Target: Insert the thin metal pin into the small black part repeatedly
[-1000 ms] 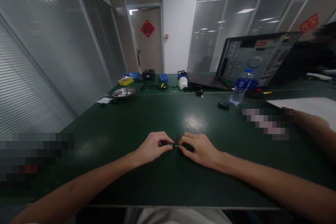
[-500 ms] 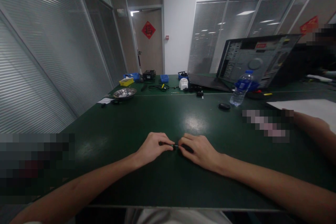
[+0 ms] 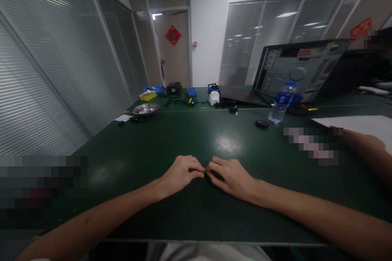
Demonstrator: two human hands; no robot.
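Note:
Low over the middle of the green table (image 3: 153, 142), my left hand (image 3: 183, 174) pinches with thumb and fingers. Facing it, my right hand (image 3: 231, 177) is closed in a pinch too, and the fingertips of both almost touch. A tiny dark piece (image 3: 205, 172) shows in the narrow gap between them, too small to name. Under the curled fingers of my right hand there is a dark shape, and whether it is an object or shadow I cannot tell.
A black computer mouse (image 3: 261, 123) and a water bottle (image 3: 279, 104) stand right of centre. Behind them are an open laptop (image 3: 245, 96) and a computer case (image 3: 298, 71). A metal dish (image 3: 146, 109) lies far left. Another person's arm (image 3: 363, 140) rests at the right.
My hands have come slightly closer together. The thin light-coloured bit that showed between my fingertips is now mostly covered.

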